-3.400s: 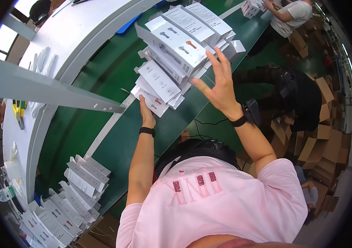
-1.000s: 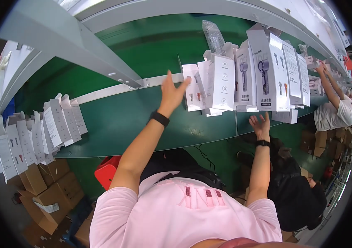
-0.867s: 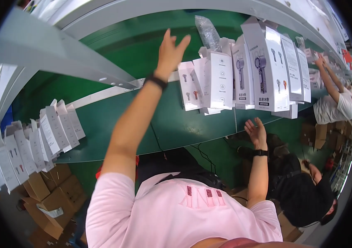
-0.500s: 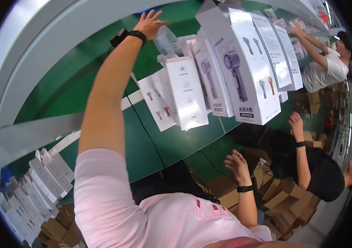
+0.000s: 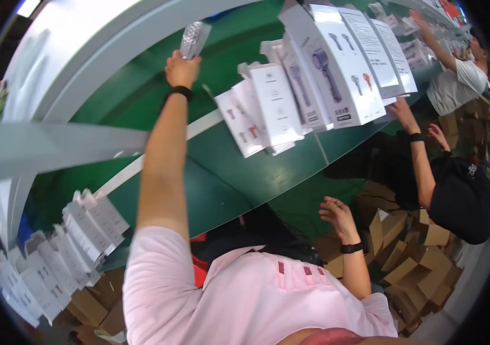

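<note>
My left hand (image 5: 182, 70) reaches over the far side of the bench, fingers closed round the lower end of a plastic-wrapped item (image 5: 194, 39). The wrap is clear and shiny; what it contains I cannot make out. To the right of that hand stands a row of white cartons (image 5: 276, 103) printed with handheld fans, some with raised flaps. The biggest carton (image 5: 337, 69) in the row shows a purple fan. My right hand (image 5: 338, 218) hovers in front of the bench, empty, with its fingers loosely bent and apart.
The green bench (image 5: 216, 172) runs across, with a grey metal bar (image 5: 61, 146) at left. More white cartons (image 5: 78, 236) stand lower left. Brown cardboard boxes (image 5: 412, 259) lie at right. A person in black (image 5: 458, 190) touches the cartons; another in white (image 5: 463, 86) works beyond.
My left hand, spread beside the clear plastic before, now grips the wrapped item farther left. My right hand stays raised. The person in black has moved a hand up to the cartons.
</note>
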`<state>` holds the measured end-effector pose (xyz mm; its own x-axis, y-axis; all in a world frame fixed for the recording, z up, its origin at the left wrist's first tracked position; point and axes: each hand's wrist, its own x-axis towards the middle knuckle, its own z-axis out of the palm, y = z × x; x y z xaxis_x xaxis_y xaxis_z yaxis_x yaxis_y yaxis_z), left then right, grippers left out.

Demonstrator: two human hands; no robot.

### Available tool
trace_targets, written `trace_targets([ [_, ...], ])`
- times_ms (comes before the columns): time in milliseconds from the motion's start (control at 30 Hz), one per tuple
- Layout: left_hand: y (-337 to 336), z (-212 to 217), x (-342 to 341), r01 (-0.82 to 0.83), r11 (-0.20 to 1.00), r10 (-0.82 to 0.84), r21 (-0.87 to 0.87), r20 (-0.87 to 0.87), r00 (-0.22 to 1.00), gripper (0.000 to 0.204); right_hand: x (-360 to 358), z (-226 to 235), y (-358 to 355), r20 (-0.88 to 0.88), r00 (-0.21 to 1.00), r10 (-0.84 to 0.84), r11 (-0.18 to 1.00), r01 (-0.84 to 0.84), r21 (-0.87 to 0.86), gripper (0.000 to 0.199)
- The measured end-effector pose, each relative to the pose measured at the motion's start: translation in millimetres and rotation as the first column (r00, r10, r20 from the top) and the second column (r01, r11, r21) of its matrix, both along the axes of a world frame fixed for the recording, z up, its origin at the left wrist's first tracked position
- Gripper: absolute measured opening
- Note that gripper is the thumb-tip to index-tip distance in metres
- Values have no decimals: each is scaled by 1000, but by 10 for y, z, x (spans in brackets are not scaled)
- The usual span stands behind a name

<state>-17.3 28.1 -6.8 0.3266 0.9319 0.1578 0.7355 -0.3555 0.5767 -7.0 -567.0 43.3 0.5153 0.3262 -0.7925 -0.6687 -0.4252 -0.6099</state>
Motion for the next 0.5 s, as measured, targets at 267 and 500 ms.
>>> trace_targets([
  [267, -2377, 1493, -1573, 437, 882, -254, -175, 604, 755, 45, -317, 1754, 1333, 744, 625, 235, 787, -572, 232, 63],
  [500, -2981, 2238, -2365, 387, 914, -396, 124, 490, 777, 56, -566, 2364, 2070, 934, -297, -199, 542, -827, -147, 56],
])
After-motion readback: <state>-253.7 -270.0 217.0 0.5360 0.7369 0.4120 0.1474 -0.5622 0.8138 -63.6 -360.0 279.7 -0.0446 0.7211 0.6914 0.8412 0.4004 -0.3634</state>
